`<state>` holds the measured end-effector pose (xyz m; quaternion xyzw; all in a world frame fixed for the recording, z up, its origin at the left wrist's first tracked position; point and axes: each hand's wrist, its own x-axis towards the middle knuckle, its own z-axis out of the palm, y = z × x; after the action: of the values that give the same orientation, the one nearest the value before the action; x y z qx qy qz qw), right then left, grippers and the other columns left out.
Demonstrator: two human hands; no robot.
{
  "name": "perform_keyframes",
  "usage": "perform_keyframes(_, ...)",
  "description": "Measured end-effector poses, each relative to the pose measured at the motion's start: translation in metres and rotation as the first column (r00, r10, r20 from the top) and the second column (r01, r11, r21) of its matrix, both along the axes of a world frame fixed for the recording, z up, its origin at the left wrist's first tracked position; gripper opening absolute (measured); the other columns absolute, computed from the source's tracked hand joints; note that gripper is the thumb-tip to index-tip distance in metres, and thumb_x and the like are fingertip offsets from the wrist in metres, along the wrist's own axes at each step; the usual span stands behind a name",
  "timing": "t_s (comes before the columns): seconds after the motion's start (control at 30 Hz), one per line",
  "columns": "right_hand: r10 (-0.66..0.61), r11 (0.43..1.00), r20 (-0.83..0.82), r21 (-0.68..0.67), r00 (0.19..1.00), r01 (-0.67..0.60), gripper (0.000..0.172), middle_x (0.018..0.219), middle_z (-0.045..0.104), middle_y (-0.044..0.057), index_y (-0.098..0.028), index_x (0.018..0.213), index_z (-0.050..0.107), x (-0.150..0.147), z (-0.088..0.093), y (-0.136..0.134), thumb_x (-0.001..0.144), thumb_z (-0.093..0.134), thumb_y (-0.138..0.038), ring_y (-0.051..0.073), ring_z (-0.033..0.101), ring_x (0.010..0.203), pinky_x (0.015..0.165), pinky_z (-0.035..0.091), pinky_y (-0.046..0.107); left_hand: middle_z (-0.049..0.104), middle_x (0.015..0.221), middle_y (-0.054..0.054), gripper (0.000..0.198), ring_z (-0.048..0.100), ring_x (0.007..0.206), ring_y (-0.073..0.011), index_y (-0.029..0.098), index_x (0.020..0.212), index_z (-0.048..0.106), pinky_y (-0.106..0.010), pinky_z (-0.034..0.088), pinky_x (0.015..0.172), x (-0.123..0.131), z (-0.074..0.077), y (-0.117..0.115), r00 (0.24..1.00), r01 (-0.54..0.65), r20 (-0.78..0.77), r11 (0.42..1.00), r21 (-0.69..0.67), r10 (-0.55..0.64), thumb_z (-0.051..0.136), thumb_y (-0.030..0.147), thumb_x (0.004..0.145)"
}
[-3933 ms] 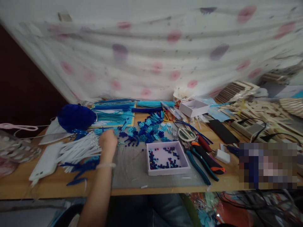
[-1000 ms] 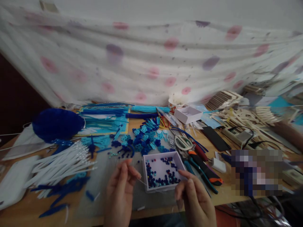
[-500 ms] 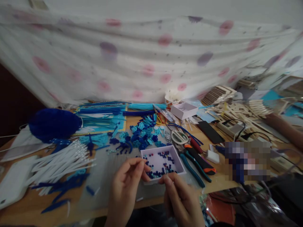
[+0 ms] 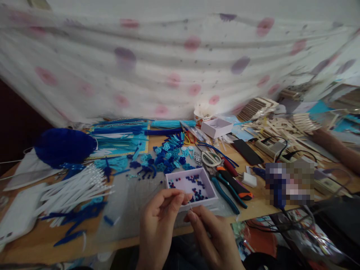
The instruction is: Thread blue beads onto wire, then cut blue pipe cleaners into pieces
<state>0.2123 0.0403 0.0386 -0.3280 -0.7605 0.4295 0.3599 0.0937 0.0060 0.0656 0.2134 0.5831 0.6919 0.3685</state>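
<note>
A thin pale wire (image 4: 190, 204) rises from the pinched thumb and forefinger of my right hand (image 4: 212, 234). My left hand (image 4: 161, 213) is pinched close to the wire's upper end; whatever lies between its fingertips is too small to make out. Both hands are just in front of a shallow white box (image 4: 212, 186) and cover part of its near side. Loose beads (image 4: 197, 180), mostly dark blue with a few red and light ones, lie in the box. Behind it are many blue felt-like flowers (image 4: 165, 153).
Pliers (image 4: 226, 195), scissors (image 4: 211, 159) and a black phone (image 4: 248, 152) lie to the right. White stems (image 4: 75, 191) and a dark blue fuzzy bundle (image 4: 64, 148) are at left. Wooden sticks (image 4: 281, 131) fill the back right, near another person's forearm (image 4: 336, 150).
My hands have come closer together, the left moving right and the right slightly left. The wire's upper end is now at my left fingertips. The view has shifted slightly.
</note>
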Motion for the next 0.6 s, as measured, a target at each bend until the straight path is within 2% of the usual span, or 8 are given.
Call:
perform_keyframes(0.1,0.046,0.994,0.002,0.097,0.999,-0.046,0.021,0.062,0.060,-0.002,-0.022,0.086,0.061,0.002,0.002,0.003,0.098,0.044,-0.028,0.011,0.057,0.056,0.054,0.039,0.019,0.078,0.075,-0.005,0.021,0.074,0.077,-0.0201,0.020,0.076,0.069,-0.023,0.058,0.071,0.003,0.002,-0.001,0.998,0.035,0.055,0.999,0.007,-0.036,0.077,0.040,0.072)
perform_keyframes(0.17,0.060,0.990,0.011,0.126,0.998,-0.061,0.019,0.064,0.061,-0.002,-0.021,0.085,0.059,0.003,0.002,0.005,0.098,0.045,-0.025,0.010,0.057,0.057,0.054,0.039,0.018,0.078,0.075,-0.006,0.023,0.075,0.078,-0.0206,0.020,0.079,0.069,-0.023,0.059,0.070,0.004,0.001,-0.002,0.994,0.048,0.094,0.999,0.009,-0.048,0.078,0.040,0.071)
perform_keyframes(0.3,0.057,0.990,0.039,0.126,0.998,-0.062,0.020,0.061,0.057,-0.004,-0.021,0.083,0.057,0.003,0.000,0.005,0.098,0.045,-0.024,0.009,0.054,0.054,0.053,0.037,0.018,0.079,0.078,-0.007,0.027,0.075,0.079,-0.0201,0.020,0.090,0.073,-0.022,0.059,0.068,0.001,-0.007,-0.002,0.988,0.108,0.111,0.994,0.022,-0.110,0.077,0.041,0.074)
perform_keyframes(0.37,0.059,0.989,0.042,0.132,0.997,-0.064,0.020,0.062,0.057,-0.004,-0.021,0.083,0.057,0.004,0.000,0.004,0.098,0.045,-0.024,0.009,0.053,0.055,0.053,0.037,0.018,0.079,0.079,-0.007,0.026,0.075,0.079,-0.0199,0.020,0.089,0.074,-0.022,0.060,0.069,-0.001,-0.011,-0.001,0.985,0.135,0.103,0.990,0.042,-0.139,0.075,0.042,0.075)
perform_keyframes(0.6,0.066,0.992,0.047,0.100,0.997,-0.070,0.019,0.061,0.057,-0.004,-0.020,0.087,0.060,0.003,0.002,0.004,0.098,0.045,-0.024,0.008,0.052,0.053,0.052,0.036,0.018,0.079,0.077,-0.007,0.024,0.076,0.077,-0.0192,0.019,0.085,0.075,-0.021,0.060,0.070,-0.002,-0.015,0.003,0.981,0.107,0.155,0.990,0.086,-0.120,0.077,0.040,0.075)
